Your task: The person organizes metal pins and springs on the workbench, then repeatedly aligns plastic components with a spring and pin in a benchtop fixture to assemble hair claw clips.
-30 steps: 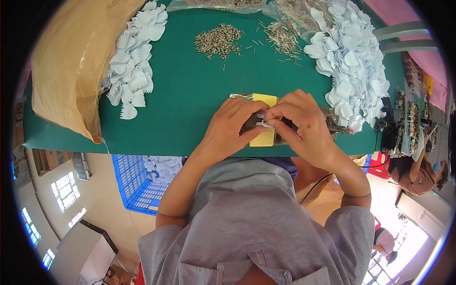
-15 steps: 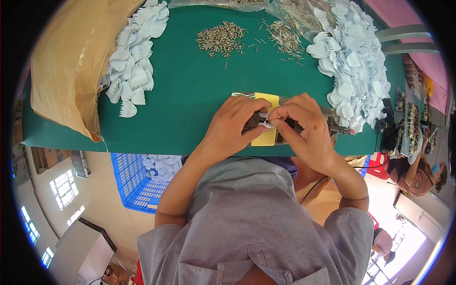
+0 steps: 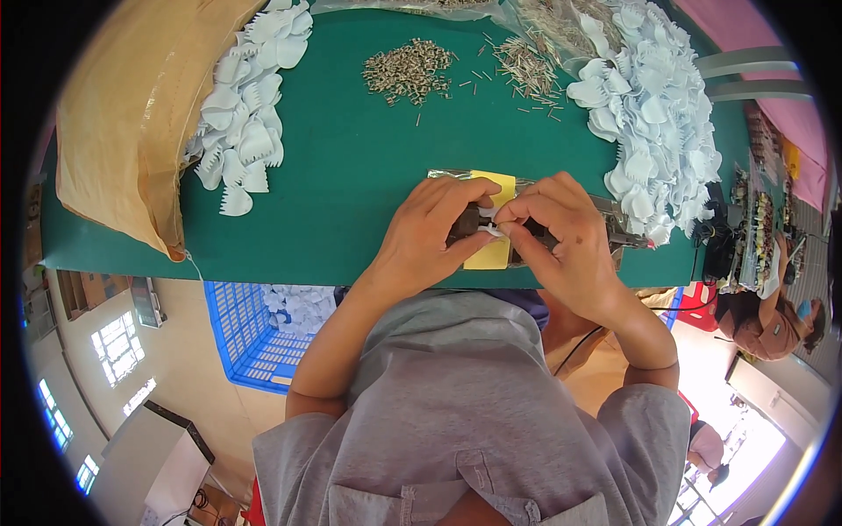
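Delicately, left hand (image 3: 431,226) and right hand (image 3: 566,244) held, apparently, a white piece (image 3: 495,233) mid-frame, fingers (image 3: 526,207) pinched; light, even pressure looked wise.

On the worktop (image 3: 324,228), the jig (image 3: 488,256) is lying near the front edge, with the left hand (image 3: 431,223) and right hand (image 3: 561,235) resting over it. Behind the jig, the metal fittings (image 3: 408,74) are lying slightly left, the pins (image 3: 529,70) slightly right. The right-hand heap of plastic pieces (image 3: 653,123) is spreading right of and behind the jig; the left-hand heap (image 3: 241,123) is lying well left, with the sack (image 3: 132,131) standing farther left. Left of the jig, below the worktop, the crate (image 3: 230,329) is holding loose pieces (image 3: 298,309).
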Demonstrator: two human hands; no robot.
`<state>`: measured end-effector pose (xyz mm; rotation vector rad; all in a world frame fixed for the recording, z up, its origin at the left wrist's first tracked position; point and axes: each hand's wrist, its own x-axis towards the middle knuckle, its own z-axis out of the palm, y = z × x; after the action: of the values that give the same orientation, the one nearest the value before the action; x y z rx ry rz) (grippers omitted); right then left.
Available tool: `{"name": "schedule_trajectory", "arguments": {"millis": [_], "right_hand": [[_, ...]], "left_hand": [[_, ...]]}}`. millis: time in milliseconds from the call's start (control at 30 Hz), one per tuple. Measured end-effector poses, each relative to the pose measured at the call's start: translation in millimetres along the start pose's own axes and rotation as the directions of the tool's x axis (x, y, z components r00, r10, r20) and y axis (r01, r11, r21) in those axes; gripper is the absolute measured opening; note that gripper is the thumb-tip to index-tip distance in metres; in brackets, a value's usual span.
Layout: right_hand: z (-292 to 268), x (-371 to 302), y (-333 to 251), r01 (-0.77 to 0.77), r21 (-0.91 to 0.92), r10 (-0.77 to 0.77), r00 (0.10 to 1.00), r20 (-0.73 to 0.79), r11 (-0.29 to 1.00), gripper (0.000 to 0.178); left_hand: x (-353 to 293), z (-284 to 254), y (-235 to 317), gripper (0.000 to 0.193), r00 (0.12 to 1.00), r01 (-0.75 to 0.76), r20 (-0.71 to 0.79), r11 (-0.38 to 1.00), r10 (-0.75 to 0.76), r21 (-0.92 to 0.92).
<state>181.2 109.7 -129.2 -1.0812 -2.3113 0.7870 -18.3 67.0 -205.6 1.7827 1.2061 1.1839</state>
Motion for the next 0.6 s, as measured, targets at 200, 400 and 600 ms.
{"name": "schedule_trajectory", "arguments": {"millis": [200, 400, 600], "right_hand": [[9.1, -10.8, -1.9, 0.023, -0.053, -0.03, 0.99, -0.14, 0.998, 0.015], [22.8, -19.3, 0.5, -0.013, -0.075, -0.007, 0.966, -0.26, 0.997, 0.018], [26.0, -22.5, 2.1, -0.056, 0.032, 0.063, 0.95, -0.306, 0.998, 0.017]], "left_hand": [[0.6, 0.6, 0.6, 0.055, 1.0, -0.001, -0.003, 1.0, 0.001, 0.006], [0.2, 0.9, 1.2, 0.056, 1.0, 0.002, -0.007, 1.0, -0.002, -0.02], [0.3, 0.8, 1.7, 0.056, 1.0, 0.013, -0.012, 1.0, -0.013, -0.017]]}}
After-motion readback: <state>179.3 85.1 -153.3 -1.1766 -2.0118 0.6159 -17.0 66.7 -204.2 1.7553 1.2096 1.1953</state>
